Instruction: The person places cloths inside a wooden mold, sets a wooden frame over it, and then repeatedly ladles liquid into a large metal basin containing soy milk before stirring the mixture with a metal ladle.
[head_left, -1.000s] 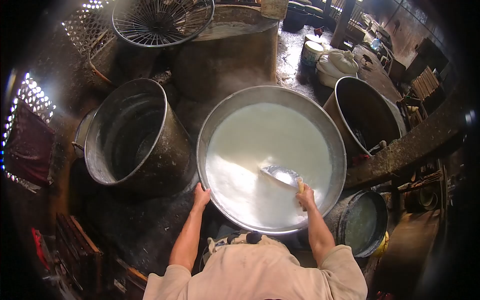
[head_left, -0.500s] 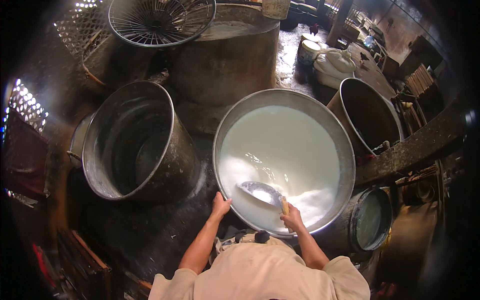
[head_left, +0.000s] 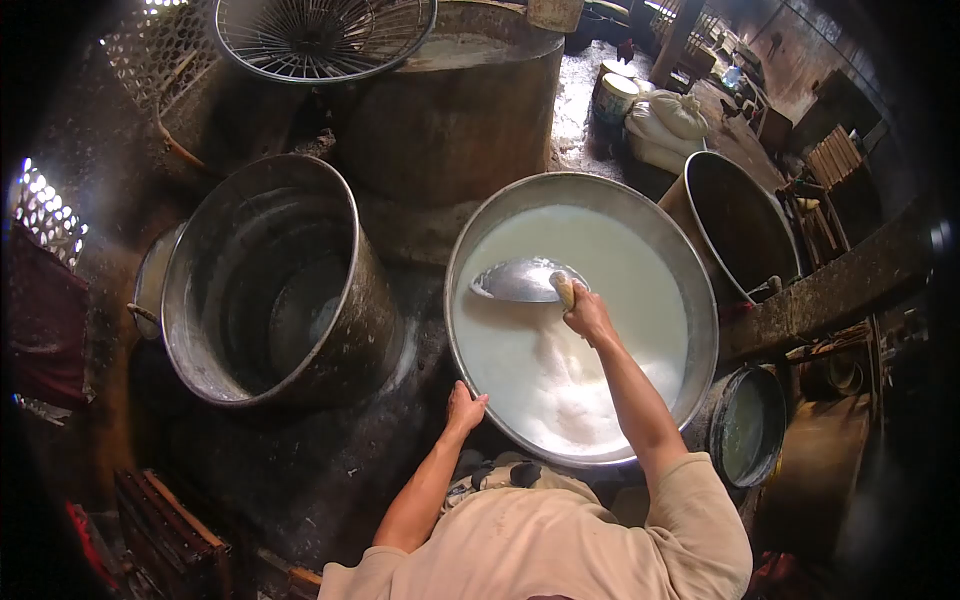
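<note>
A wide metal vat point(head_left: 700, 300) stands in front of me, holding a milky white liquid point(head_left: 640, 265). Frothy white patches float at its near side. My left hand point(head_left: 466, 408) grips the vat's near left rim, thumb over the edge. In my right hand point(head_left: 590, 316) is the short wooden handle of a large metal ladle point(head_left: 520, 284). The ladle's bowl is tilted over the middle left of the vat, at or just above the liquid. A shadow lies on the surface below it.
To the left, a tall metal pot point(head_left: 375, 320) leans open-mouthed. A big drum point(head_left: 450, 130) with a round wire rack point(head_left: 320, 40) stands behind. On the right are another tilted pot point(head_left: 690, 215), a wooden beam point(head_left: 800, 310) and a liquid-filled drum point(head_left: 750, 430). White sacks point(head_left: 665, 125) lie further back.
My right hand has carried the ladle from the near side of the vat forward toward its middle left. The froth has spread at the near side. My left hand stays on the rim.
</note>
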